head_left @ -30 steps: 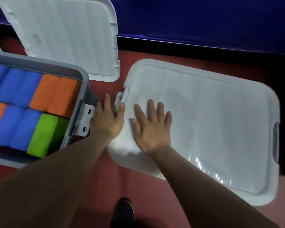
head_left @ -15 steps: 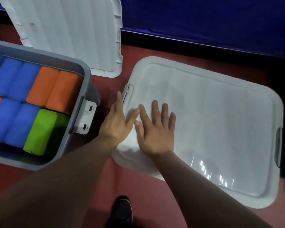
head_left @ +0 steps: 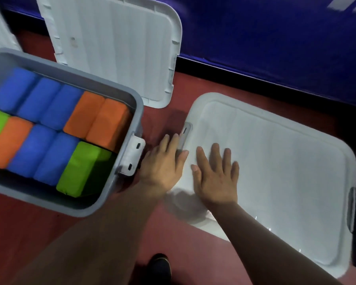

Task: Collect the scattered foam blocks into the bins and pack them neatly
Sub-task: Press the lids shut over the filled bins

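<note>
Foam blocks (head_left: pixel 49 103) in blue, orange and green are looking light and squashy. My left grip (head_left: pixel 162 161) and right grip (head_left: pixel 216 175) are pressing flat, released, on the thin white plastic lid (head_left: pixel 286 171) near its edge.

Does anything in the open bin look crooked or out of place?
Yes: the green block in the bin's near right corner sits tilted, leaving a dark gap; the other blocks lie in rows.

no legible text, labels or numbers, only blurred white marks (head_left: pixel 344 5) on the blue wall (head_left: pixel 275 48), unreadable
</note>
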Tool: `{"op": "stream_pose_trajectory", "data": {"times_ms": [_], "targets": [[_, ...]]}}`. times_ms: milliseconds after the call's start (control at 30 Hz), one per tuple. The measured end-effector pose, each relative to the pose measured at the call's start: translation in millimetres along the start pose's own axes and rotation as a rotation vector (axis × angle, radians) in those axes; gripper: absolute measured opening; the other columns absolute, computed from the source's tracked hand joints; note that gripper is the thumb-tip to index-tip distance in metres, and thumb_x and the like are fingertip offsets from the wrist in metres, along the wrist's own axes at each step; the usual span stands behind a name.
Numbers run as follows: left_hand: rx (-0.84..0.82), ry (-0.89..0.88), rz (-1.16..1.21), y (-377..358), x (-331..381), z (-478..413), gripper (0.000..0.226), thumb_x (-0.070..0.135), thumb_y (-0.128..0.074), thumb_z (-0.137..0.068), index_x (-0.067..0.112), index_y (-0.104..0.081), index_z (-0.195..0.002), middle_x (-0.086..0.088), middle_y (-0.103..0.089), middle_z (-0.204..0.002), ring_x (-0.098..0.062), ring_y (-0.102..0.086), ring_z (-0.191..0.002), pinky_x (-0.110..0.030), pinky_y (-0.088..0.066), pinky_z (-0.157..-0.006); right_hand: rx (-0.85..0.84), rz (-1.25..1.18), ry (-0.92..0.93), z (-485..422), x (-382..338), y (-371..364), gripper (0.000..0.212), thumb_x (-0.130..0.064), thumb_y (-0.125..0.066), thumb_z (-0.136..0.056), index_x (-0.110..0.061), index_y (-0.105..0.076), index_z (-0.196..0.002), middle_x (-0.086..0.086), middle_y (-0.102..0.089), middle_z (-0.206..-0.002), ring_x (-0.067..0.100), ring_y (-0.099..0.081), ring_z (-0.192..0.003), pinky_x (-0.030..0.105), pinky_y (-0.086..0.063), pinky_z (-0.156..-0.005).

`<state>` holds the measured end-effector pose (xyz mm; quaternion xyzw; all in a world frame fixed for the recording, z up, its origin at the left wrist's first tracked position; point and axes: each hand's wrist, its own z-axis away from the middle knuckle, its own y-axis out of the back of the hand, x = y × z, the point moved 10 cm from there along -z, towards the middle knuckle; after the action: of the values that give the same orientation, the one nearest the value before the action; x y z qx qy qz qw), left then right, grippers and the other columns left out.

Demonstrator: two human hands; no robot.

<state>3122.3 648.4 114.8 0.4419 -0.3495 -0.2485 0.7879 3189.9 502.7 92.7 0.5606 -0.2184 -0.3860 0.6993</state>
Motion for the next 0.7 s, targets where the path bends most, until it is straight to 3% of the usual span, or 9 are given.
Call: {"op": "stream_pose_trajectory", "data": {"times_ms": [67, 133, 267, 433, 600, 700], "targets": [[0.039, -0.018, -0.058, 27, -25, 5, 0.07, 0.06, -0.011, -0.101, 0.024, -0.029, -0.158, -0.005, -0.035, -0.162, -0.03, -0.04, -0.143, -0.046, -0.03, -0.117, 0.004, 0.029, -0.059, -1, -9, 13, 0.053, -0.053, -0.015, -0.106, -0.036, -0.028, -0.154, 0.008, -0.017, -0.164, 0.038, -0.01, -0.152, 0.061, -0.021, -0.115], [0.113, -0.086, -0.11, 61, -50, 6, 0.071, 0.06, -0.018, -0.099, 0.019, -0.044, -0.151, -0.006, -0.048, -0.152, -0.029, -0.046, -0.139, -0.045, -0.034, -0.113, 0.026, -0.003, -0.105, -6, -31, 28, 0.055, -0.054, -0.016, -0.105, -0.034, -0.035, -0.153, 0.012, -0.03, -0.16, 0.039, -0.02, -0.15, 0.063, -0.027, -0.112], [0.165, -0.108, -0.218, 116, -103, -9, 0.068, 0.057, -0.027, -0.099, 0.013, -0.055, -0.143, -0.012, -0.058, -0.141, -0.031, -0.053, -0.128, -0.047, -0.037, -0.11, 0.054, -0.079, -0.004, -41, -113, 56, 0.059, -0.056, -0.017, -0.103, -0.032, -0.033, -0.155, 0.01, -0.035, -0.158, 0.034, -0.026, -0.148, 0.058, -0.028, -0.112], [0.159, -0.002, -0.255, 165, -152, -42, 0.08, 0.064, -0.009, -0.094, 0.021, -0.036, -0.156, -0.007, -0.036, -0.16, -0.028, -0.031, -0.148, -0.049, -0.019, -0.122, 0.072, -0.173, 0.07, -99, -193, 92, 0.06, -0.06, -0.018, -0.101, -0.033, -0.032, -0.154, 0.007, -0.037, -0.157, 0.031, -0.026, -0.147, 0.052, -0.027, -0.112], [0.166, -0.012, -0.279, 195, -191, -86, 0.081, 0.067, -0.005, -0.092, 0.026, -0.026, -0.16, -0.004, -0.025, -0.166, -0.025, -0.022, -0.151, -0.049, -0.013, -0.123, 0.028, -0.226, 0.068, -158, -239, 96, 0.057, -0.056, -0.025, -0.105, -0.035, -0.023, -0.158, 0.006, -0.025, -0.164, 0.027, -0.013, -0.152, 0.05, -0.018, -0.116], [0.109, -0.027, -0.324, 208, -211, -116, 0.079, 0.067, 0.002, -0.093, 0.029, -0.009, -0.162, -0.002, -0.009, -0.17, -0.023, -0.008, -0.155, -0.048, -0.006, -0.124, 0.005, -0.23, 0.032, -194, -256, 97, 0.058, -0.055, -0.024, -0.106, -0.035, -0.016, -0.16, 0.006, -0.019, -0.166, 0.027, -0.008, -0.153, 0.051, -0.015, -0.118]]}}
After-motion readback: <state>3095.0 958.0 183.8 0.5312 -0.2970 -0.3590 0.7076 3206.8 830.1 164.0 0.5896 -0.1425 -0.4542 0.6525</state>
